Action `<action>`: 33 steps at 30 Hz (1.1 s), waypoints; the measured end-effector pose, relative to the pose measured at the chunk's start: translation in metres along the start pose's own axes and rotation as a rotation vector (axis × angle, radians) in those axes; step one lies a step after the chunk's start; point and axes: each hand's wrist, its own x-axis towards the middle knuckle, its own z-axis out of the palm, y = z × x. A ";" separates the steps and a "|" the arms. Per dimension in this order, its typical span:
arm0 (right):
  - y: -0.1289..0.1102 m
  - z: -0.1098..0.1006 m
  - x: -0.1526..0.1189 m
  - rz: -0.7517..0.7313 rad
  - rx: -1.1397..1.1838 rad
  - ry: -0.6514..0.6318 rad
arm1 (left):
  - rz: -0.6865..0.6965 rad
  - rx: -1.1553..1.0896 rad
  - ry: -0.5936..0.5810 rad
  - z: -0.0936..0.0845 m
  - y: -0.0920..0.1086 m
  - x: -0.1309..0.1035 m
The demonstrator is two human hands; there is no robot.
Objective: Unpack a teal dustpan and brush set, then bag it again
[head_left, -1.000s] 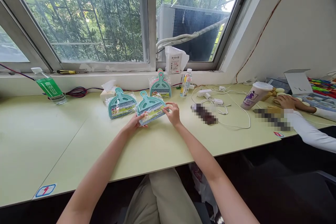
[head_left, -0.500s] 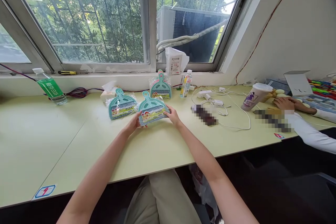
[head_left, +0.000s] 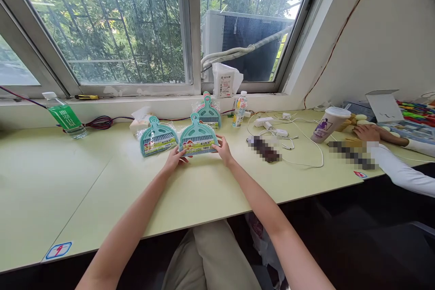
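Between my two hands is a turquoise mini dustpan and brush set (head_left: 198, 138) in clear plastic wrap, with a printed label band across it. My left hand (head_left: 174, 159) grips its lower left corner, and my right hand (head_left: 223, 148) grips the lower right edge with the thumb on the front. The set stands tilted back, its handle pointing toward the window. A second wrapped dustpan set (head_left: 157, 138) lies just to the left, close to my left hand. Behind, against the wall, several more stand stacked as a dustpan pile (head_left: 208, 113), partly covered by the held one.
A green-labelled bottle (head_left: 65, 115) and coiled cable (head_left: 99, 122) are at left. Tissues (head_left: 141, 120) and a juice bottle (head_left: 240, 109) stand along the wall. White chargers and cords (head_left: 268, 123), a cup (head_left: 329, 124) and a co-worker's hands (head_left: 369, 132) are at right.
The held dustpan set has turned from slanted to nearly level and moved slightly away, now overlapping the pile behind. Both hands keep their hold.
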 end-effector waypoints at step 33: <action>0.007 -0.007 0.001 0.104 0.017 -0.029 | 0.145 0.946 0.815 -0.125 -0.025 0.018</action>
